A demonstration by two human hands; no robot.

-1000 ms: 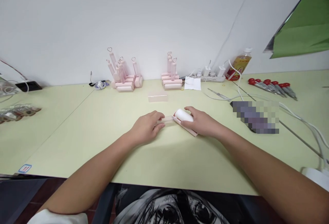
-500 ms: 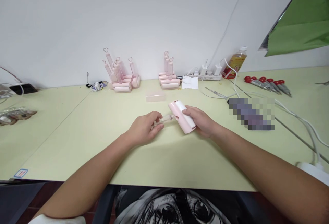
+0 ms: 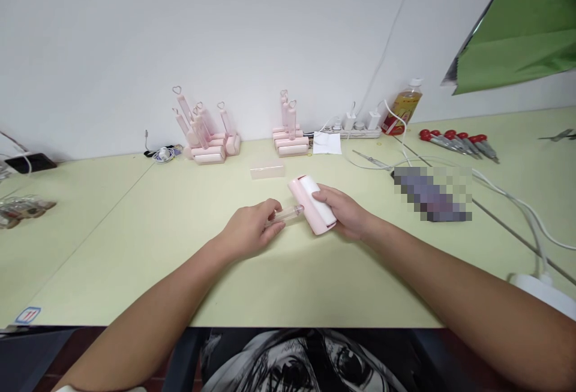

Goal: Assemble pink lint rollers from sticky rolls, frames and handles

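At left on a pale green bench (image 3: pixel 135 242), pink rollers (image 3: pixel 209 155) stand clustered by the wall, heart-shaped loops topping their upright handles. Nearer, the person's left hand (image 3: pixel 252 229) is clamped on a clear handle (image 3: pixel 289 214), thumb and fingers pinching its near end. The handle's long axis runs rightward and slightly away from the person, its tip meeting the middle of a pink roller head (image 3: pixel 310 206); how deep it sits cannot be told. Behind lies a clear pinkish cover (image 3: pixel 267 170), long side parallel to the wall. The roller head is between the 2 hands, its long axis slanting from far left to near right, crosswise to the handle; its pink casing faces left, its white roll right. The right hand (image 3: pixel 344 209) is clamped on the head's right side, thumb on the roll. Farther right are a dark pixelated object (image 3: pixel 427 197) and red-ended tools (image 3: pixel 459 143).
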